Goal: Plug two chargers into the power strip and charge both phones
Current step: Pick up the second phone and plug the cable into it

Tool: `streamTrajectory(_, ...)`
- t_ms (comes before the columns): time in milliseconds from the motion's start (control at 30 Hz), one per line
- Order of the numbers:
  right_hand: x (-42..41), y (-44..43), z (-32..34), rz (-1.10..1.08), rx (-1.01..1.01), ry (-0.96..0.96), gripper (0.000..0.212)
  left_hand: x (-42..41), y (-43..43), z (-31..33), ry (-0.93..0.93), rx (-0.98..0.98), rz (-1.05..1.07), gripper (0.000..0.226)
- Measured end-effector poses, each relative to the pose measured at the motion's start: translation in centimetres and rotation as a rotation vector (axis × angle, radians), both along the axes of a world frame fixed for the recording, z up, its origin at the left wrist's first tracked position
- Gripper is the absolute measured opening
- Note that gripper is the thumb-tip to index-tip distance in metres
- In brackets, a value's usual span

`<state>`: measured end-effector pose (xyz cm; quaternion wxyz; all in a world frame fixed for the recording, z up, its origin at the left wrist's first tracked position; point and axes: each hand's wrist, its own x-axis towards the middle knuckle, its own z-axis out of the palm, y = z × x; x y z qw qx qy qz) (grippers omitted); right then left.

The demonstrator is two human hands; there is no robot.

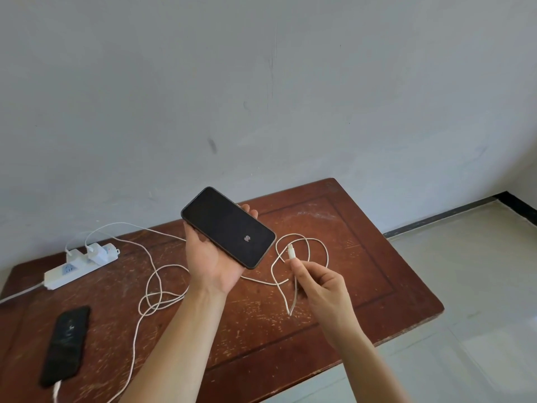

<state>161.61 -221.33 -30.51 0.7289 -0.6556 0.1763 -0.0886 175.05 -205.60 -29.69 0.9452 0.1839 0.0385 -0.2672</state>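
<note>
My left hand [207, 257] holds a black phone [228, 226] palm-up above the table, screen dark with a small white logo. My right hand [318, 283] pinches the white cable connector [291, 251], its tip a short gap from the phone's lower end. A second black phone [66, 346] lies at the front left with a white cable [57, 389] in its near end. The white power strip [80, 267] sits at the back left with two white chargers [97, 254] plugged into it.
White cables [158, 289] loop across the middle of the worn brown wooden table [363, 271]. A grey wall rises right behind the table. Pale tiled floor [465, 286] lies to the right, past the table's edge.
</note>
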Motion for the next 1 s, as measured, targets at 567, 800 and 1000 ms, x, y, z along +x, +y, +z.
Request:
streamTrajectory(567, 0.6, 1.0, 0.8, 0.114, 0.010, 0.049, 0.019, -0.4, -1.2, -0.7, 0.083, -0.043, 0.070, 0.048)
streamTrajectory(800, 0.5, 0.2, 1.2, 0.154, 0.018, 0.118, 0.021, -0.4, -1.0, -0.9, 0.051, 0.004, 0.020, 0.057)
streamTrajectory(1000, 0.5, -0.3, 1.3, 0.158, -0.035, 0.121, 0.022, -0.5, -0.9, -0.7, 0.010, 0.059, -0.021, 0.059)
